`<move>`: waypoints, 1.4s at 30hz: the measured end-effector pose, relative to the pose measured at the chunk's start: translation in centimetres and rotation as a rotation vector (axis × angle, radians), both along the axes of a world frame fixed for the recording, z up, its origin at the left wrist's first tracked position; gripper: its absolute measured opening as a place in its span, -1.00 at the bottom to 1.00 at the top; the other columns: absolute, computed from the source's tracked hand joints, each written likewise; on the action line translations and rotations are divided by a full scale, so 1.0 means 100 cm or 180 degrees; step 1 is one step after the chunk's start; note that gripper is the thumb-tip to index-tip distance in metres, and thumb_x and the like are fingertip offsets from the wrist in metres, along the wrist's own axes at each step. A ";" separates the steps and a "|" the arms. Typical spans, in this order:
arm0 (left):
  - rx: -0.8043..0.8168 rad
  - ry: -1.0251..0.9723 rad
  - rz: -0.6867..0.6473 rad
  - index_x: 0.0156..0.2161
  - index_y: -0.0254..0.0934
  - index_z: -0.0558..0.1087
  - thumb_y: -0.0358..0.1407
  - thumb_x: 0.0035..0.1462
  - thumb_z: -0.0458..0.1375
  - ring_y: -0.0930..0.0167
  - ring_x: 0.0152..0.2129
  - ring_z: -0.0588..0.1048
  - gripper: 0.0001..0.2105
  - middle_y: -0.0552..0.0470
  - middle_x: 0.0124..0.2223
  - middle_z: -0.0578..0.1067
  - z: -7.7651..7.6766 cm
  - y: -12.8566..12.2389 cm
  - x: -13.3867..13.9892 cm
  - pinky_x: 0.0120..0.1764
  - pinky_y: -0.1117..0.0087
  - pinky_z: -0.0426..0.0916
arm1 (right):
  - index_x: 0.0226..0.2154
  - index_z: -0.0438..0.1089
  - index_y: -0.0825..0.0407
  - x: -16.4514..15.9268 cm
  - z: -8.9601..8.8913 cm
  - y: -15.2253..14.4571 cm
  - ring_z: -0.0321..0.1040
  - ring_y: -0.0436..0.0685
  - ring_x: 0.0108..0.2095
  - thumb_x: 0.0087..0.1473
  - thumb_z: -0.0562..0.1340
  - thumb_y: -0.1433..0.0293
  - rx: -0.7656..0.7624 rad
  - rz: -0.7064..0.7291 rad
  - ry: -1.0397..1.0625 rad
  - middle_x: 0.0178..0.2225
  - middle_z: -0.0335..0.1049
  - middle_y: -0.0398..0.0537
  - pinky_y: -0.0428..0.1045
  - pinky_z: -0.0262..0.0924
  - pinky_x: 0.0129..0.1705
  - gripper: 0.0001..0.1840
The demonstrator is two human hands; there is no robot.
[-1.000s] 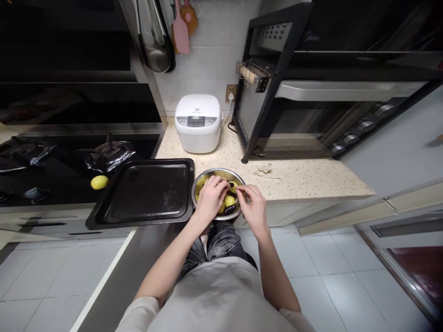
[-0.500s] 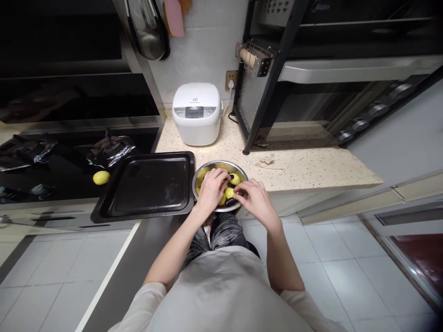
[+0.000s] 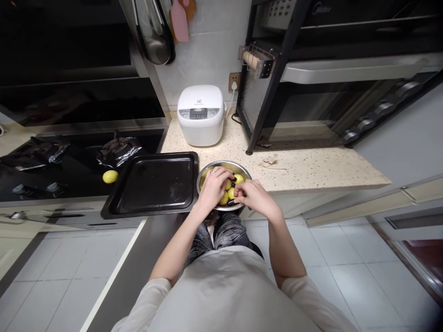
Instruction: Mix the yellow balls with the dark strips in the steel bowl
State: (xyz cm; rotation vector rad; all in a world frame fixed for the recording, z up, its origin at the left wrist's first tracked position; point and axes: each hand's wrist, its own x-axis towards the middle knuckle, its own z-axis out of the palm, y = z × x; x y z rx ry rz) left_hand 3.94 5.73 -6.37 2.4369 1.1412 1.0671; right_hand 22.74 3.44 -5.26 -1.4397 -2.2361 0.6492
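Note:
A metal bowl [image 3: 249, 176] sits at the counter's front edge, holding several yellow, lemon-like fruits [image 3: 238, 179] and a few small dark oblong pieces [image 3: 233, 185]. Over its left side, my left hand [image 3: 215, 185] reaches in with curled fingers, close to a dark piece; what lies under the fingers is hidden. From the right, my right hand [image 3: 254, 196] pinches thumb and fingers at a dark oblong piece [image 3: 230, 202] near the bowl's front rim.
Left of the bowl, a black baking tray [image 3: 152, 212] spans the counter and hob edge. One yellow fruit [image 3: 110, 176] rests on the hob [image 3: 81, 177]. Behind stands a white rice cooker [image 3: 200, 124]. An oven [image 3: 311, 108] on a rack and a crumpled scrap [image 3: 269, 161] are to the right.
My right hand has dipped a little, its fingertips now at the dark piece near the front rim. My left hand stays over the bowl. The whole view has shifted slightly.

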 end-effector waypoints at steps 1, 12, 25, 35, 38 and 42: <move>0.0052 -0.0047 0.0037 -0.13 -0.23 0.51 -0.56 0.29 0.07 0.23 0.01 0.50 -0.76 -0.07 -0.02 0.60 0.001 -0.001 -0.002 0.05 0.13 0.35 | -0.55 0.43 -0.03 -0.001 0.000 0.000 0.38 0.08 -0.43 -0.04 0.44 0.57 0.0001 0.0002 -0.0008 -0.56 0.45 -0.26 0.01 0.09 -0.22 -0.75; 0.0495 -0.0811 0.0826 -0.19 -0.20 0.54 -0.43 0.38 0.10 0.29 -0.04 0.51 -0.83 -0.04 -0.08 0.59 0.002 -0.044 -0.041 0.07 0.15 0.39 | -0.41 0.51 -0.02 -0.013 -0.015 -0.013 0.33 0.11 -0.41 0.17 0.28 0.42 0.0469 -0.0908 0.1227 -0.37 0.52 -0.09 0.03 0.18 -0.29 -0.88; 0.0332 -0.0698 0.0872 -0.18 -0.19 0.54 -0.43 0.37 0.10 0.27 -0.01 0.51 -0.83 -0.06 -0.05 0.59 -0.013 -0.063 -0.045 0.07 0.13 0.41 | -0.33 0.42 -0.02 -0.046 -0.032 -0.030 0.40 0.16 -0.36 0.28 0.23 0.27 0.0921 -0.1333 0.0626 -0.43 0.52 -0.13 0.12 0.04 -0.09 -0.83; 0.0378 -0.0660 0.0973 -0.14 -0.18 0.53 -0.41 0.38 0.10 0.26 0.01 0.51 -0.84 -0.06 -0.03 0.58 -0.013 -0.067 -0.057 0.08 0.11 0.41 | -0.25 0.45 -0.03 -0.022 -0.024 -0.036 0.42 0.16 -0.34 0.26 0.26 0.22 0.0934 -0.1292 0.0942 -0.35 0.54 -0.10 0.14 0.13 -0.05 -0.83; 0.0411 -0.0633 0.0982 -0.13 -0.17 0.53 -0.40 0.39 0.10 0.26 0.00 0.51 -0.84 -0.07 -0.03 0.58 -0.012 -0.067 -0.059 0.08 0.12 0.42 | -0.29 0.45 -0.04 -0.010 -0.019 -0.038 0.42 0.17 -0.34 0.26 0.25 0.24 0.1049 -0.1387 0.0996 -0.35 0.54 -0.09 0.15 0.15 -0.03 -0.84; 0.0435 -0.0594 0.0944 -0.10 -0.17 0.52 -0.40 0.39 0.10 0.26 0.00 0.51 -0.84 -0.08 -0.02 0.57 -0.011 -0.067 -0.062 0.08 0.13 0.43 | -0.29 0.44 -0.04 -0.004 -0.018 -0.037 0.43 0.18 -0.29 0.27 0.24 0.28 0.1212 -0.1422 0.0956 -0.33 0.54 -0.09 0.14 0.17 -0.03 -0.87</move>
